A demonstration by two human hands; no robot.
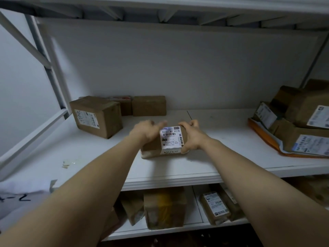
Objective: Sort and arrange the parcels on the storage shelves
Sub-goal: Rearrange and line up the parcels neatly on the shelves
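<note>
A small brown cardboard parcel (171, 139) with a white shipping label on top sits on the white middle shelf (222, 143), near its front edge. My left hand (146, 131) grips its left side, fingers curled over the far top edge. My right hand (192, 135) grips its right side, with the thumb at the near corner. Both forearms reach in from below.
A labelled box (97, 115) stands at the shelf's left, with two smaller boxes (148, 105) behind it against the back wall. A pile of labelled parcels on an orange mailer (300, 122) fills the right end. Several parcels (164, 207) sit on the lower shelf.
</note>
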